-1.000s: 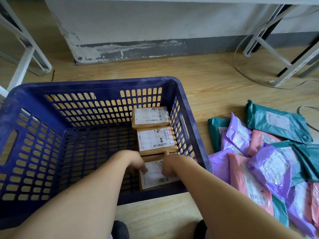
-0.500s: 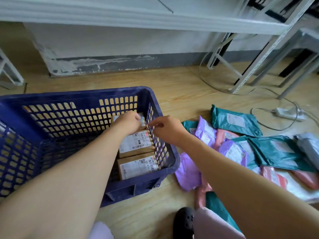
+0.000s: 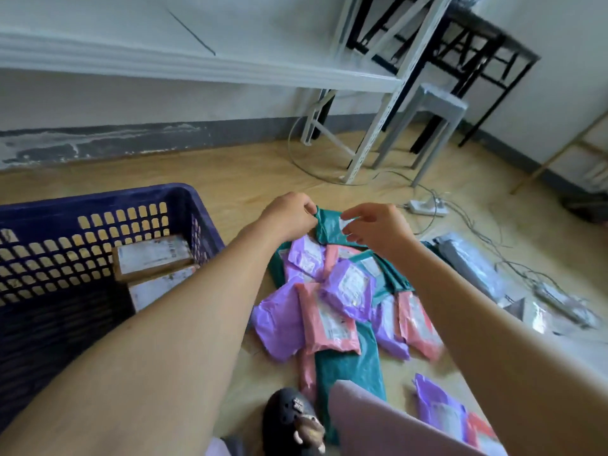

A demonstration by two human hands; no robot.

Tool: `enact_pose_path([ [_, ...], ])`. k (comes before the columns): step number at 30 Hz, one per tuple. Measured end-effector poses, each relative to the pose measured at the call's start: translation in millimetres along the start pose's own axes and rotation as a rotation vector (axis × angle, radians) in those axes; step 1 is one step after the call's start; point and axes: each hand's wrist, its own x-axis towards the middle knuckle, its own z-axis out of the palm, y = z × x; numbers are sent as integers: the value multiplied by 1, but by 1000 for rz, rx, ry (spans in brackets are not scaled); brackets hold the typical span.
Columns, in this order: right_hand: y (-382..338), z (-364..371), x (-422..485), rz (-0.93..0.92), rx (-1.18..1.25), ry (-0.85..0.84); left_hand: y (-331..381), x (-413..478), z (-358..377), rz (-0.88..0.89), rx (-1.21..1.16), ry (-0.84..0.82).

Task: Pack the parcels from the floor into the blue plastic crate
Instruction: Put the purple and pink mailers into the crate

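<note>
Pinching the left corner of a teal parcel (image 3: pixel 329 233) between thumb and fingers, your left grip (image 3: pixel 289 215) holds that corner raised in a small peak. Your right grip (image 3: pixel 378 230) hangs just over the parcel's white label, fingers curved and parted, holding nothing; whether they touch the plastic cannot be told. The parcel lies at the far end of a pile of purple, pink and teal parcels (image 3: pixel 342 291) on the floor (image 3: pixel 263 172), to the right of the blue plastic crate (image 3: pixel 204 205). It is probably a light, soft, slick mailer bag that sags and slips, so take it by two opposite edges rather than one corner. Label up, its long axis seems to run left to right between your grips, though the right one hides much of it. Two brown boxes (image 3: pixel 151 256) sit against the crate's right wall.
</note>
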Motion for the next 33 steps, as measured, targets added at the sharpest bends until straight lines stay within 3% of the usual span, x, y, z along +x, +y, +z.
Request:
enact_pose_path([
  [10, 60, -90, -48, 267, 95, 239, 67, 10, 81, 197, 59, -250],
  [15, 102, -99, -68, 441, 437, 418, 78, 3, 105, 295, 242, -294],
  [19, 142, -86, -68, 592, 431, 395, 91, -7, 124, 386, 316, -336],
  [33, 232, -99, -38, 636, 209, 307, 97, 20, 211, 420, 437, -438],
])
